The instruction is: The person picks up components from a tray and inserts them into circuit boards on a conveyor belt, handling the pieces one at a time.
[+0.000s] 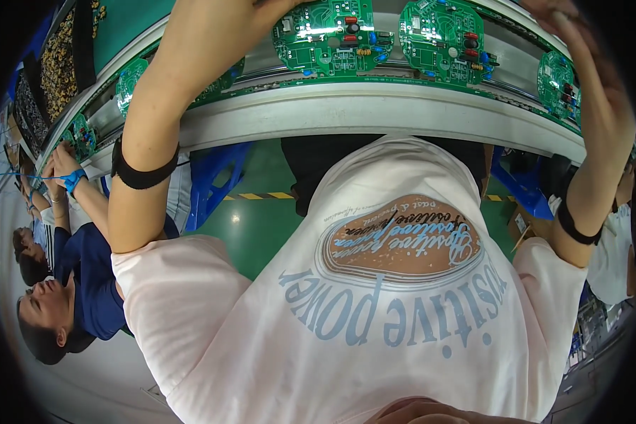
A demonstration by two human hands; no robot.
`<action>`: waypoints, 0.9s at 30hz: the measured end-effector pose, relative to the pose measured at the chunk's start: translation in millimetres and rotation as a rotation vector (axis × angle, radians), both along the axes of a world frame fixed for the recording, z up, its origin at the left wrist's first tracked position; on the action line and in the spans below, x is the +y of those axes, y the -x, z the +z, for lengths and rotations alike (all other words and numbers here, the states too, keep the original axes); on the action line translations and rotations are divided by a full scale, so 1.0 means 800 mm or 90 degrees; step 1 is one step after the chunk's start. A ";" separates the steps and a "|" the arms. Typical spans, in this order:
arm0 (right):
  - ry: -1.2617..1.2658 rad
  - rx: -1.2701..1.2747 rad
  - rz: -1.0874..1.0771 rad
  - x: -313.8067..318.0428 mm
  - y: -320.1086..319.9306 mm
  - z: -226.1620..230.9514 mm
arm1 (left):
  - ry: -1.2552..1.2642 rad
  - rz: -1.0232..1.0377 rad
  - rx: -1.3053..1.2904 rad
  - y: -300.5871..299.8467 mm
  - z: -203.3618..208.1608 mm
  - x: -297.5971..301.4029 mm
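Hands (602,78) near green circuit boards (442,46)

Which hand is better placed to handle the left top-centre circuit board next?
Probably the left hand: it shows close beside that circuit board, while the right hand is farther right, past the neighbouring board.

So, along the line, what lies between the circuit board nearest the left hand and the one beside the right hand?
One more green circuit board, apart from both, with the wider gap on its right; the head view shows it.
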State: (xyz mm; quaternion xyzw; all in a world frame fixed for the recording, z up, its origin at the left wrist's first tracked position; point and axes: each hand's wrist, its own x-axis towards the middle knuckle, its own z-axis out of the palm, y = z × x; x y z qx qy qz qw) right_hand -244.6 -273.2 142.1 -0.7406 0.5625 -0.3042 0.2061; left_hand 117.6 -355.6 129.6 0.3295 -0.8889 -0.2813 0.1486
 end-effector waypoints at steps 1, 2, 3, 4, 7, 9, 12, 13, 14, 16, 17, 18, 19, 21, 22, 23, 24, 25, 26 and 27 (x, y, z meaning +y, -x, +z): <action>-0.017 -0.025 -0.001 0.009 0.000 -0.003 | 0.002 -0.001 0.000 0.000 0.000 0.000; -0.034 -0.050 -0.007 0.017 -0.001 -0.006 | 0.004 -0.003 -0.001 0.000 -0.001 0.000; -0.054 -0.074 -0.010 0.024 0.000 -0.009 | 0.021 -0.013 0.001 -0.001 -0.002 -0.001; -0.071 -0.102 -0.017 0.029 -0.001 -0.013 | 0.038 -0.023 0.003 -0.001 -0.004 -0.001; -0.134 -0.210 -0.035 0.044 -0.009 -0.022 | 0.001 -0.073 0.212 0.004 -0.044 -0.010; -0.219 -0.387 -0.043 0.046 -0.018 -0.031 | -0.088 -0.120 0.511 0.009 -0.069 -0.014; -0.308 -0.520 -0.140 0.049 -0.073 -0.019 | 0.022 -0.063 0.176 -0.003 -0.006 0.005; -0.326 -0.531 -0.190 0.053 -0.075 -0.020 | 0.046 -0.055 0.097 0.005 -0.024 -0.001; -0.341 -0.555 -0.229 0.056 -0.077 -0.017 | 0.078 -0.049 0.001 0.012 -0.028 -0.003; -0.343 -0.600 -0.207 0.054 -0.075 -0.021 | 0.035 -0.128 0.483 0.023 -0.088 -0.011; -0.344 -0.612 -0.202 0.054 -0.073 -0.021 | 0.016 -0.144 0.604 0.028 -0.092 -0.012; -0.344 -0.623 -0.197 0.054 -0.071 -0.022 | 0.008 -0.168 0.723 0.034 -0.096 -0.011; -0.349 -0.600 -0.195 0.055 -0.069 -0.022 | 0.044 -0.167 0.699 0.035 -0.096 -0.010; -0.354 -0.564 -0.197 0.057 -0.062 -0.025 | 0.095 -0.171 0.665 0.041 -0.077 -0.010; -0.357 -0.552 -0.198 0.057 -0.059 -0.027 | 0.112 -0.171 0.654 0.041 -0.063 -0.010; -0.310 -0.491 -0.179 0.064 -0.048 -0.024 | 0.144 -0.146 0.434 0.050 -0.032 -0.019; -0.283 -0.462 -0.100 0.059 -0.051 -0.033 | 0.189 -0.077 0.162 0.031 0.013 -0.011; -0.247 -0.425 -0.060 0.062 -0.043 -0.041 | 0.197 -0.054 0.035 0.041 0.021 -0.018; -0.247 -0.422 -0.061 0.066 -0.045 -0.045 | 0.213 -0.038 -0.088 0.043 0.027 -0.024; -0.234 -0.387 -0.058 0.071 -0.051 -0.048 | 0.275 0.002 -0.079 0.048 0.016 -0.035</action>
